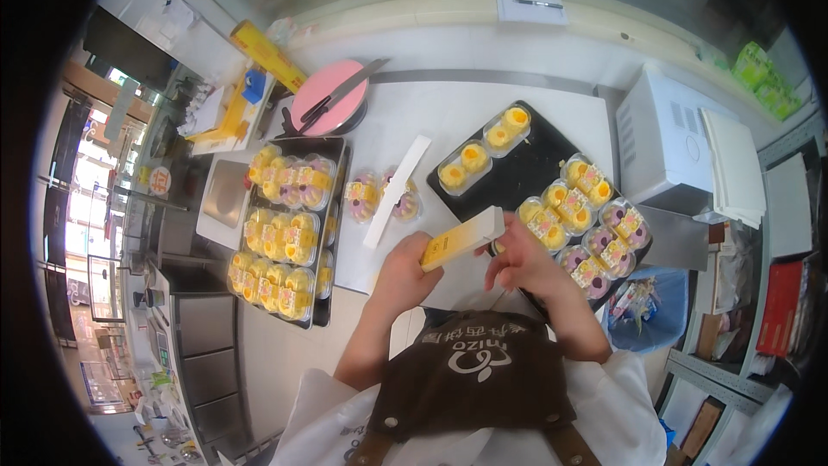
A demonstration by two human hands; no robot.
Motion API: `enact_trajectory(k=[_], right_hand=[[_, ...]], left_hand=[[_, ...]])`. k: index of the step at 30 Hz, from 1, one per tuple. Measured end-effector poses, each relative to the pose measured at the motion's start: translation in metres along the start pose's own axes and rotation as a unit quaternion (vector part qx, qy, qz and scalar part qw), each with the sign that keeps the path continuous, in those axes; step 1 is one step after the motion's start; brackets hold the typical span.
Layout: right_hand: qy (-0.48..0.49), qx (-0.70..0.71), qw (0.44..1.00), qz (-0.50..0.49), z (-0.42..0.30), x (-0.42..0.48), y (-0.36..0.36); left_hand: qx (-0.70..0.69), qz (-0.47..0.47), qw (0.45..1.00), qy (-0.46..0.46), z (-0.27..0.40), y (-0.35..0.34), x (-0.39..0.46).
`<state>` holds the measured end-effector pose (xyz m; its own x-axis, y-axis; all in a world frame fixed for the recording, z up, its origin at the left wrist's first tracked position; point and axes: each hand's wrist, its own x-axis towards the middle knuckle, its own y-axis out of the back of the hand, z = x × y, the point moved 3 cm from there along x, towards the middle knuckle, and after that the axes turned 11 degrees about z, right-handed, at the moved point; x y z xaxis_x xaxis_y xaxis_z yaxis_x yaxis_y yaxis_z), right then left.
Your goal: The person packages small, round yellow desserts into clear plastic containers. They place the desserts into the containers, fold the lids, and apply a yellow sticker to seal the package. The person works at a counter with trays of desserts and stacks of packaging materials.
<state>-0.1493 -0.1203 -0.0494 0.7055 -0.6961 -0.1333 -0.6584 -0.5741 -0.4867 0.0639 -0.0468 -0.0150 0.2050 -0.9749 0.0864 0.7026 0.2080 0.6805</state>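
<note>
My left hand [407,272] grips the near end of a narrow yellow-and-white paper carton or stack of bands [459,239]. At its far end is my right hand [527,259], fingers bent and spread; whether they pinch the end is hidden. Two clear packs of purple pastries, a left one [362,196] and a right one [406,204], sit on the white worktop [388,103]. Across the right pack lies a long white strip [397,191]. Beyond my right hand, a black tray [498,175] carries yellow pastry packs [479,149] without bands and several banded yellow and purple packs [611,249].
On the left, another dark tray [323,317] holds rows of banded packs [284,233]. Knives [343,94] rest on a pink round board or turntable [330,110]. A white appliance [666,136] stands at the right, above a blue-lined bin [673,310].
</note>
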Motion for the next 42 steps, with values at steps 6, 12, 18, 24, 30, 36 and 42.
enact_trajectory(k=[6,12,18,24,30,36,42], right_hand=[[0.013,-0.181,0.977,0.114,-0.044,-0.014,-0.002],[0.054,-0.433,0.896,0.087,-0.051,-0.008,-0.005],[0.010,-0.354,0.934,0.051,-0.042,-0.007,0.002],[0.009,-0.216,0.972,0.094,-0.021,-0.008,-0.003],[-0.076,-0.052,0.980,0.174,-0.009,0.000,-0.007],[-0.068,0.004,0.980,0.185,0.009,0.003,-0.001],[-0.109,-0.020,0.976,0.188,0.028,0.006,-0.005]], left_hand=[[0.086,0.017,0.992,-0.094,-0.010,0.000,-0.009],[0.134,-0.008,0.978,-0.158,-0.006,-0.011,-0.007],[0.113,0.017,0.981,-0.154,-0.005,-0.008,-0.006],[0.090,0.023,0.989,-0.113,-0.012,-0.015,-0.008],[0.064,0.018,0.996,-0.063,-0.006,-0.019,-0.011],[0.020,0.008,0.999,-0.037,-0.008,-0.026,-0.014],[-0.050,-0.026,0.998,0.043,-0.005,-0.038,-0.018]])
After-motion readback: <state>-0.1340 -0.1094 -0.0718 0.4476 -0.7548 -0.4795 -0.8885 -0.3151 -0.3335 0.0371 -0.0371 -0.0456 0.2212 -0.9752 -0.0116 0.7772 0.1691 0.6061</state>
